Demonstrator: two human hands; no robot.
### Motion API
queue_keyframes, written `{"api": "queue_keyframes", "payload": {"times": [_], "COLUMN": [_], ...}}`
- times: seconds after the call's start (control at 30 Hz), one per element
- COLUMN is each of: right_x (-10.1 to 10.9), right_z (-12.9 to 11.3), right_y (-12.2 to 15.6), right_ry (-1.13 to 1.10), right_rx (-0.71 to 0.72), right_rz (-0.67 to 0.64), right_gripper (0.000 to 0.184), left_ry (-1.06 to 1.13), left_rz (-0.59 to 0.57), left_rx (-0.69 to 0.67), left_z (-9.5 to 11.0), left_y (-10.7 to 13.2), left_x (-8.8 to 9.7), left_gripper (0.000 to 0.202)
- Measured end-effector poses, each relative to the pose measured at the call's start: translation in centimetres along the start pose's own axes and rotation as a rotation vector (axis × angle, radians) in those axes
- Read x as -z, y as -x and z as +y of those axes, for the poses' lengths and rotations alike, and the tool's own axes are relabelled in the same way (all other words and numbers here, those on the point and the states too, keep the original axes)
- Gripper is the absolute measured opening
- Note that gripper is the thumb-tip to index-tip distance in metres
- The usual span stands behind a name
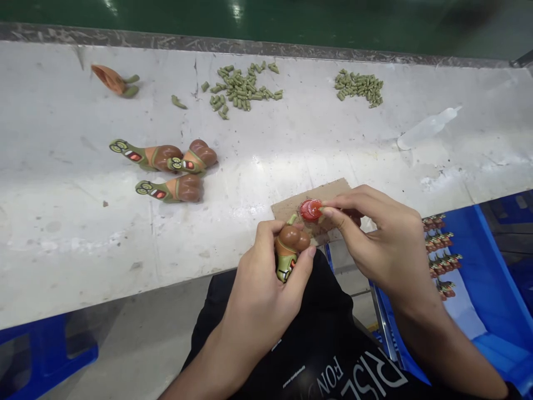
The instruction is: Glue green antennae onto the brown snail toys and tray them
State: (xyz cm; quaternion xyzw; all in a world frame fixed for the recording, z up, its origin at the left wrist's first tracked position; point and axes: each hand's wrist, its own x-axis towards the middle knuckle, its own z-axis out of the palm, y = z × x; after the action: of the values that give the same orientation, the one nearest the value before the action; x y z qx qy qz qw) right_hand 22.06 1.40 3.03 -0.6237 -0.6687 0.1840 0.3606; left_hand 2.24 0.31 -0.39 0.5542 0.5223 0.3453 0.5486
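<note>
My left hand [266, 278] is closed around a brown and green snail-like toy figure [289, 247], held just off the near edge of the white table [62, 233]. My right hand [377, 239] pinches a small red round piece [310, 209] above a scrap of brown cardboard [325, 194], right next to the toy's top. The two hands nearly touch.
Three finished snail toys [169, 169] lie left of centre. Two heaps of small green pegs [239, 89] [360, 86] sit at the back, with an orange shell part [112, 80] far left and a clear squeeze bottle [428, 128] at right. A blue crate [483, 289] with several toys stands lower right.
</note>
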Motion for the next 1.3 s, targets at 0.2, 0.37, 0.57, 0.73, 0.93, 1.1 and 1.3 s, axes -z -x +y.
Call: {"api": "queue_keyframes", "payload": {"times": [0.2, 0.37, 0.57, 0.73, 0.93, 1.1, 1.3], "right_x": [-0.2, -0.3, -0.7, -1.0, -0.9, -0.8, -0.6], "right_z": [0.4, 0.1, -0.6, -0.8, -0.6, -0.6, -0.9], "right_y": [0.4, 1.0, 1.9, 1.9, 1.6, 1.6, 1.9], "right_ry": [-0.496, -0.822, -0.904, -0.865, -0.810, -0.786, -0.531], "right_rx": [-0.327, -0.437, -0.458, -0.422, -0.424, -0.401, -0.204], "right_rz": [0.076, -0.003, -0.056, -0.027, -0.039, -0.059, -0.069], "right_gripper": [0.011, 0.009, 0.009, 0.007, 0.008, 0.005, 0.020], "left_ry": [0.192, 0.388, 0.577, 0.600, 0.591, 0.537, 0.395], "left_rz": [0.027, -0.088, -0.156, -0.174, -0.202, -0.197, -0.114], "left_rx": [0.013, 0.058, 0.063, 0.060, 0.073, 0.070, 0.011], "left_z": [0.5, 1.2, 0.4, 0.2, 0.1, -0.1, -0.2], "left_y": [0.6, 0.0, -0.8, -1.0, -1.1, -1.0, -0.6], "left_x": [0.8, 1.5, 1.1, 1.0, 1.2, 1.4, 1.1], "left_gripper": [0.016, 0.003, 0.006, 0.011, 0.013, 0.012, 0.023]}}
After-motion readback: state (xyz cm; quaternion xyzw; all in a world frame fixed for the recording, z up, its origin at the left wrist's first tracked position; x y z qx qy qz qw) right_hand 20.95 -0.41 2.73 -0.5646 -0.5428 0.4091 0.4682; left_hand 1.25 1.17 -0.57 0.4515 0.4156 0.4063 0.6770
